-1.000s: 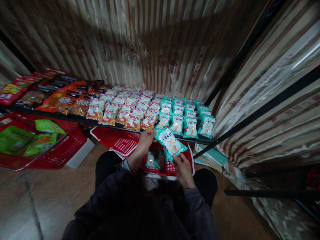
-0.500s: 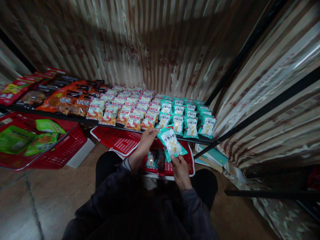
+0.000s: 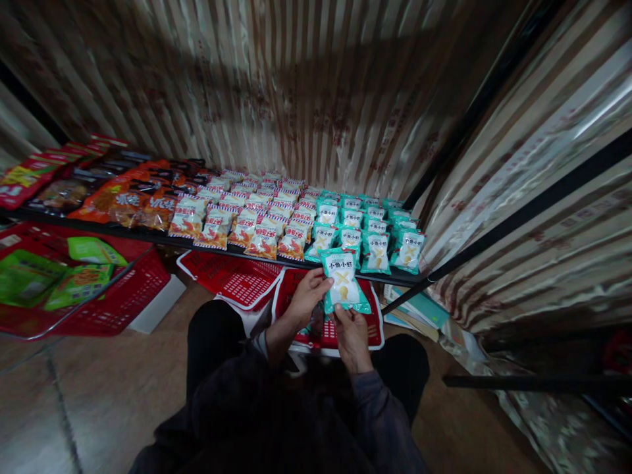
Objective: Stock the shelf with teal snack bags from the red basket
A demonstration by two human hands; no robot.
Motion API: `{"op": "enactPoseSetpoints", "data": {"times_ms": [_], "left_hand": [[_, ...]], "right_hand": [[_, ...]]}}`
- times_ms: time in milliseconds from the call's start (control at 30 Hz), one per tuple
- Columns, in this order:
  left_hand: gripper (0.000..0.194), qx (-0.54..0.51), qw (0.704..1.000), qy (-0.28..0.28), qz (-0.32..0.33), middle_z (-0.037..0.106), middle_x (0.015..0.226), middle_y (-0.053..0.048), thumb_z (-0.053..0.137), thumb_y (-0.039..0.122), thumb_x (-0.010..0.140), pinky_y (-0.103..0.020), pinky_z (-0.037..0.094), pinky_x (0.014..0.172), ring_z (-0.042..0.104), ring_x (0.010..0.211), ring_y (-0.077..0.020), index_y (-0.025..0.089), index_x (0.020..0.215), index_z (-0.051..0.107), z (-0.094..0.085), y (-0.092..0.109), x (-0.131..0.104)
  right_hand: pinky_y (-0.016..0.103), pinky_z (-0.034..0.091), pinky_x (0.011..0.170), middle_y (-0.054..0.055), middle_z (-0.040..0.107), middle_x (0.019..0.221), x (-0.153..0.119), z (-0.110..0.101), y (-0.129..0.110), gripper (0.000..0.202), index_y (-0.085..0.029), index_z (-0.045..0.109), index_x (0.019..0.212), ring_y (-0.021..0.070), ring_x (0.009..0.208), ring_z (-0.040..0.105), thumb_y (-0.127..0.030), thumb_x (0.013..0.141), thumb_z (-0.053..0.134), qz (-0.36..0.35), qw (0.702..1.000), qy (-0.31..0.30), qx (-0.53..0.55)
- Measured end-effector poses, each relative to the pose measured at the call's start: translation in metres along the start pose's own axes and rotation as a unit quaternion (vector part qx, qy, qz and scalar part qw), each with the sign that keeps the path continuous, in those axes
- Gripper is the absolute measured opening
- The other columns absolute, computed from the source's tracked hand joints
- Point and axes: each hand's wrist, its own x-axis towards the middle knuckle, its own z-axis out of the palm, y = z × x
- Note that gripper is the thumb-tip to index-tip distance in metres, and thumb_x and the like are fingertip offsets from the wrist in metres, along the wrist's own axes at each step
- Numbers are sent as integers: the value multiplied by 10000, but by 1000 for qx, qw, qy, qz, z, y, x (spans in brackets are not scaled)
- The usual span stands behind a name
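Between my two hands is a teal-and-white snack bag (image 3: 343,284), held upright over a red basket (image 3: 374,329). My right hand (image 3: 352,334) pinches its lower edge. At its left side is my left hand (image 3: 307,297), thumb and fingertips closed at the bag's edge. Just behind, on a low black shelf (image 3: 301,262), stand rows of matching teal snack bags (image 3: 378,250). Left of them are rows of white-and-orange snack bags (image 3: 263,236). A few small packets lie in the basket, mostly hidden by my hands.
Orange bags (image 3: 129,203) and red bags (image 3: 34,174) fill the shelf's left end. Below them stands another red basket (image 3: 133,296) holding green packets (image 3: 81,286). A black metal bar (image 3: 533,214) slants at the right. Striped sheeting (image 3: 296,85) hangs behind.
The bag has turned more upright and shifted slightly right. My left hand has moved down and right, from the bag's upper corner to its left side.
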Motion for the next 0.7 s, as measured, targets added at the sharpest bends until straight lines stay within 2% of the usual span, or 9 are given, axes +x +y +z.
{"op": "enactPoseSetpoints", "data": {"times_ms": [133, 233, 367, 433, 533, 600, 700], "left_hand": [[643, -30, 999, -19, 16, 719, 906, -54, 882, 398, 551, -295, 523, 712, 698, 792, -199, 173, 1070, 576, 2, -4, -1], [640, -31, 999, -18, 28, 719, 923, -56, 880, 399, 548, -303, 535, 707, 702, 790, -205, 175, 1069, 583, 0, -5, 0], [689, -15, 999, 7, 41, 713, 965, -67, 887, 378, 534, -319, 542, 722, 701, 837, -221, 171, 1119, 589, -7, -3, 5], [699, -9, 999, 11, 44, 710, 983, -70, 886, 373, 534, -323, 541, 743, 697, 863, -222, 170, 1136, 595, -10, -1, 6], [682, -1, 999, 8, 44, 707, 1013, -70, 882, 354, 539, -319, 537, 774, 689, 885, -212, 173, 1138, 612, -12, 3, 5], [658, 6, 999, 1, 39, 705, 1029, -72, 880, 334, 540, -317, 537, 784, 685, 904, -214, 173, 1126, 630, -11, 4, 1], [622, 21, 999, -21, 30, 709, 1038, -73, 873, 317, 556, -324, 539, 801, 682, 934, -226, 177, 1122, 655, -8, 4, -3]], "right_hand": [[252, 558, 596, 18, 763, 850, -3, -1, 5, 441, -205, 711, 939, 141, 666, 677, -332, 549, 875, -2, 1000, -6, -19], [287, 573, 653, 35, 766, 853, -4, -6, 8, 432, -191, 715, 924, 164, 695, 689, -364, 560, 868, 5, 999, -17, -51], [368, 558, 815, 74, 770, 840, 0, -19, 4, 374, -172, 732, 863, 231, 849, 711, -388, 581, 848, 35, 982, -117, -143], [377, 542, 845, 75, 771, 824, 5, -28, -2, 335, -171, 738, 814, 242, 873, 708, -377, 573, 845, 48, 973, -139, -176], [345, 534, 835, 34, 774, 869, 14, -35, -15, 380, -196, 736, 865, 209, 845, 700, -367, 549, 861, 25, 986, -81, -146], [327, 534, 819, 21, 773, 892, 20, -35, -26, 435, -206, 730, 920, 195, 852, 696, -417, 562, 862, 9, 993, -49, -108], [326, 539, 801, 40, 769, 947, 24, -25, -44, 505, -209, 713, 1037, 202, 893, 695, -528, 655, 800, 0, 994, -69, -82]]}}
